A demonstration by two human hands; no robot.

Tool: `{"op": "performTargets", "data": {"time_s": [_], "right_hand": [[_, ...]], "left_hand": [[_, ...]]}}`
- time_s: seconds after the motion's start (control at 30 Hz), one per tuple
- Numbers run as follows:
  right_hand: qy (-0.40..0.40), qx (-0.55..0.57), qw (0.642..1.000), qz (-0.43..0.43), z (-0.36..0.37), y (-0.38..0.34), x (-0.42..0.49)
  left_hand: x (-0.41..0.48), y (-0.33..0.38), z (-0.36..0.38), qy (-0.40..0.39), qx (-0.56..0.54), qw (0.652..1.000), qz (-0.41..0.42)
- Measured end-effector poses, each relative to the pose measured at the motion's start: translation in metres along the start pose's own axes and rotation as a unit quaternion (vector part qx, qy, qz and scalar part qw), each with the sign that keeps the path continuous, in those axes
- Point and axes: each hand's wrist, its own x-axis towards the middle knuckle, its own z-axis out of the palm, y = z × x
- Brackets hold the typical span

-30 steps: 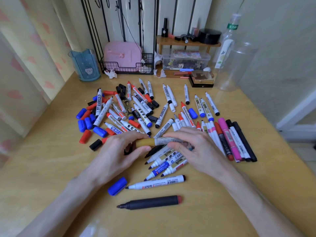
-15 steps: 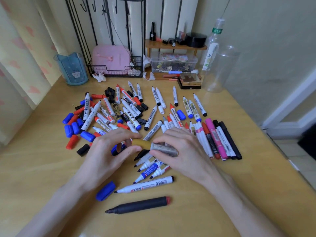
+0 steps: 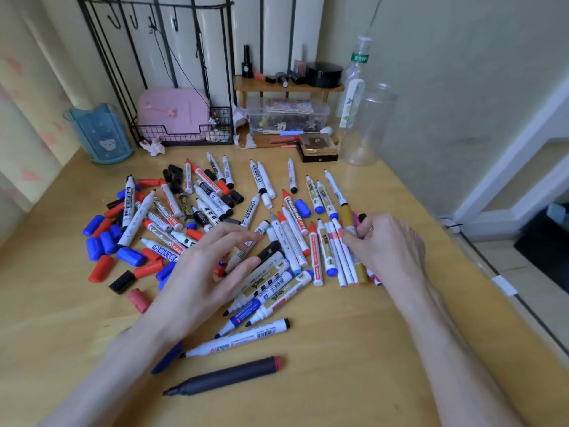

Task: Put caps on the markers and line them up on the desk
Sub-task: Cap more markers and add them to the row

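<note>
Capped gold marker point(image 3: 348, 215) moved into the row point(image 3: 323, 251), pinched by right hand point(image 3: 388, 245); left hand point(image 3: 209, 272) opened left of row.

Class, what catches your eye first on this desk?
A sprawl of markers and loose caps covers the middle of the desk. At its right, the right hand grips a gold-capped marker among a neat row; the left hand is spread open over the heap. Nearest the viewer lies a dark uncapped marker.
</note>
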Motion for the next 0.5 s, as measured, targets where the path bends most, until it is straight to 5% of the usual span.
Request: {"op": "performTargets", "data": {"time_s": [0.5], "right_hand": [[0.01,0.051,0.997,-0.063,0.0017,-0.0038,0.0001]], "left_hand": [[-0.0087,-0.0058,-0.0019,0.003,0.001,1.0,0.002]]}}
